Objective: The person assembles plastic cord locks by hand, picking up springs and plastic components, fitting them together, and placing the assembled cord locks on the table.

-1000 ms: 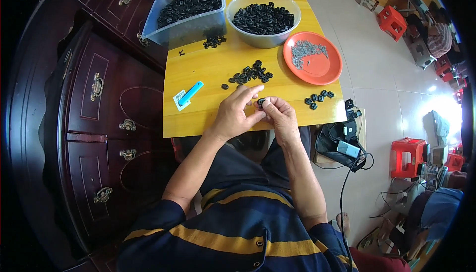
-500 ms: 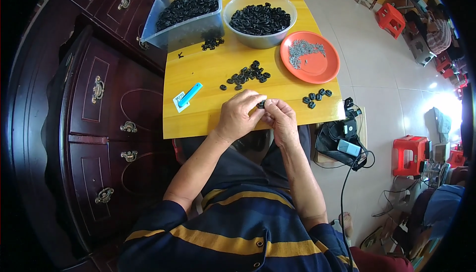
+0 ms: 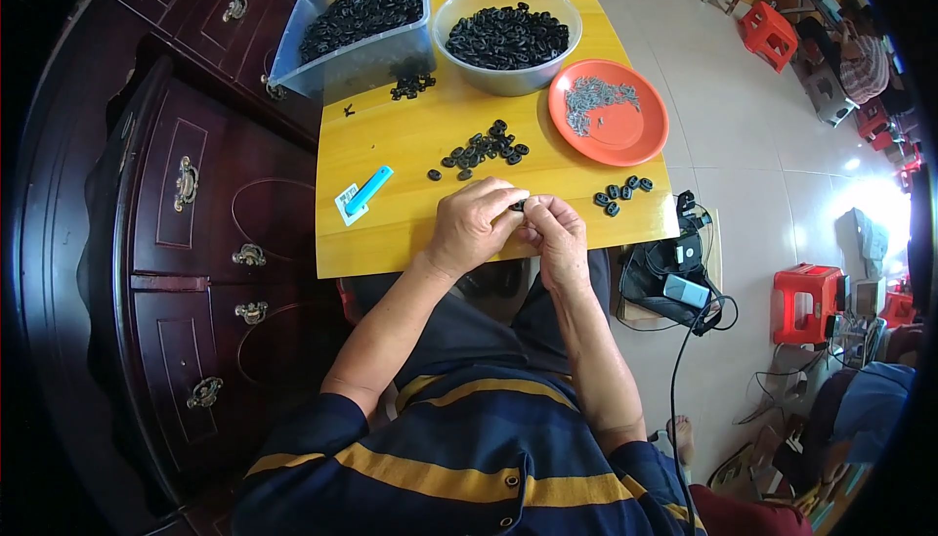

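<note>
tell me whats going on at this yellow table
A person sits at a small yellow table with both hands together at its near edge. The left hand and right hand pinch one small black part between their fingertips. A loose pile of the same black parts lies ahead of the hands, and a smaller cluster to the right. Further back stand a round bowl and a clear bin full of black parts, and an orange plate of small grey pieces. A blue tool lies to the left.

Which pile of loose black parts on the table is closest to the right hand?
The small cluster below the orange plate; it sits just beside the right hand.
</note>
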`<state>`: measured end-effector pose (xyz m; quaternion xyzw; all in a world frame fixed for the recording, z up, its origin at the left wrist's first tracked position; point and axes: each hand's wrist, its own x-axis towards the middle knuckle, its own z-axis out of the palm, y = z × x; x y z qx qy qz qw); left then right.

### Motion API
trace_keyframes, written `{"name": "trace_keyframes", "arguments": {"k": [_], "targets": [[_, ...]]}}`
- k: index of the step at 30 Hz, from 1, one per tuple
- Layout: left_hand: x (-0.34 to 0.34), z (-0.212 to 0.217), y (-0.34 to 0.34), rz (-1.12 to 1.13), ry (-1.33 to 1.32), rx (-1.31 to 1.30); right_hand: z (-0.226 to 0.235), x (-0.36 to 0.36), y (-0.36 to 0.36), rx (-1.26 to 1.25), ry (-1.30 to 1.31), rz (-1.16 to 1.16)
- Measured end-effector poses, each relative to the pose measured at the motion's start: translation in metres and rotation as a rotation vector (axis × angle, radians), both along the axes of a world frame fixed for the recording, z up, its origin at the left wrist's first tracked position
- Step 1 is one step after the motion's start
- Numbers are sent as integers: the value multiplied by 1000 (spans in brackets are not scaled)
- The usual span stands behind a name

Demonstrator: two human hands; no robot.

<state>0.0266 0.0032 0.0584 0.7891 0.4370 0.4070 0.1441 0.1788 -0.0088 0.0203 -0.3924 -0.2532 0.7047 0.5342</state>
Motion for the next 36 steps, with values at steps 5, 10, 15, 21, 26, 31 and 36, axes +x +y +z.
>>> {"name": "trace_keyframes", "arguments": {"k": [5, 10, 15, 21, 26, 31, 36], "targets": [[10, 5, -3, 14, -84, -138, 3, 12, 1, 46, -197, -5], [10, -6, 5, 3, -14, -149, -10, 17, 3, 130, -303, -25], [15, -11, 18, 11, 136, -147, 2, 31, -7, 246, -334, -283], [61, -31, 35, 0, 208, -178, 32, 32, -16, 366, -320, -327], [61, -35, 41, -63, 58, -210, 29, 25, -16, 392, -347, -299], [-1, -22, 25, 207, 39, -251, 18, 18, -13, 357, -334, -219], [-66, -21, 11, 381, 84, -158, 7, -3, -3, 383, -386, -98]]}}
